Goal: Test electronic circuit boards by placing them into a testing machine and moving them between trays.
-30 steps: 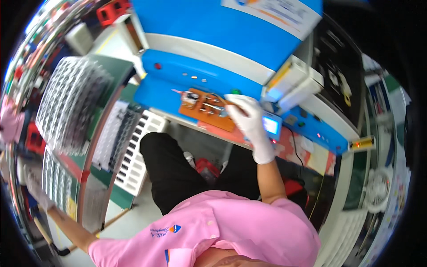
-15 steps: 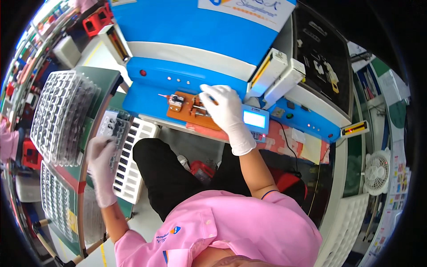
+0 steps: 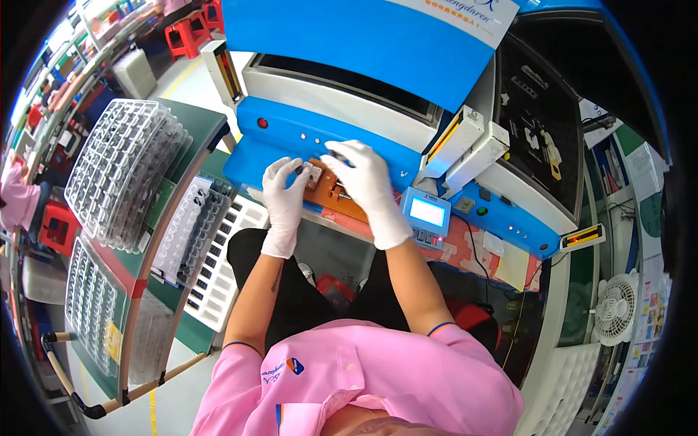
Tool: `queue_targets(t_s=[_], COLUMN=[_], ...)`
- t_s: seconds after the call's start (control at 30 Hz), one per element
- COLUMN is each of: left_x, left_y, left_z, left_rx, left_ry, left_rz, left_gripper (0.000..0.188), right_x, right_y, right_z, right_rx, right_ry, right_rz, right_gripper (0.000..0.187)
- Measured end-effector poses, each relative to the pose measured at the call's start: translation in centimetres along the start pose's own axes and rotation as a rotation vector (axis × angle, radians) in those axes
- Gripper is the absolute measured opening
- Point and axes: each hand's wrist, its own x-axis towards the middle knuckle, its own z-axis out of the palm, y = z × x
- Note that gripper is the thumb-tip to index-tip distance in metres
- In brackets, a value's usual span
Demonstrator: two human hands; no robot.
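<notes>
Against the blue machine's (image 3: 305, 134) front ledge, seat the small grey part (image 3: 311, 174) pinched in your left hand (image 3: 283, 196) squarely into the orange fixture (image 3: 336, 195) while your right hand (image 3: 363, 178) rests flat there, grasping nothing.

A machine (image 3: 378, 80) stands straight ahead of the seated person, and a fixture plate (image 3: 331, 192) lies on its front ledge. The left hand (image 3: 285, 190) rests on the left end of that plate, touching a small part (image 3: 311, 176) there; the right hand (image 3: 363, 182) lies over the plate's right half, just beside the left. Right of the plate sits a small display unit (image 3: 427, 213), with two box-shaped housings (image 3: 469, 145) behind it. To the person's left a table (image 3: 156, 225) curves past, carrying a stack of compartment trays (image 3: 120, 171) at its far end and a slotted tray (image 3: 195, 225) nearer the lap. A fan (image 3: 616, 305) stands far right.
</notes>
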Motion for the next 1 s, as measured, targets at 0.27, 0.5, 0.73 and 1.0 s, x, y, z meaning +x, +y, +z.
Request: queue_targets(t_s=[0.27, 0.5, 0.73, 1.0], left_x=[-0.6, -1.0, -0.7, 0.9], left_y=[0.1, -1.0, -1.4, -4.7], left_z=[2.8, 3.4, 4.9, 1.6], left_rx=[0.242, -0.007, -0.087, -0.27], left_ry=[0.039, 0.041, 0.074, 0.015], left_rz=[0.142, -0.048, 0.019, -0.136], left_gripper=[0.032, 0.051, 0.062, 0.057], right_x=[-4.9, -5.6, -3.4, -3.7], right_y=[-0.9, 0.7, -0.4, 0.3], right_z=[-7.7, -4.7, -2.1, -21.1], right_rx=[0.229, 0.343, 0.354, 0.458], right_ry=[0.013, 0.051, -0.103, 0.089], right_rz=[0.44, 0.349, 0.106, 0.099], right_gripper=[0.02, 0.018, 0.019, 0.018])
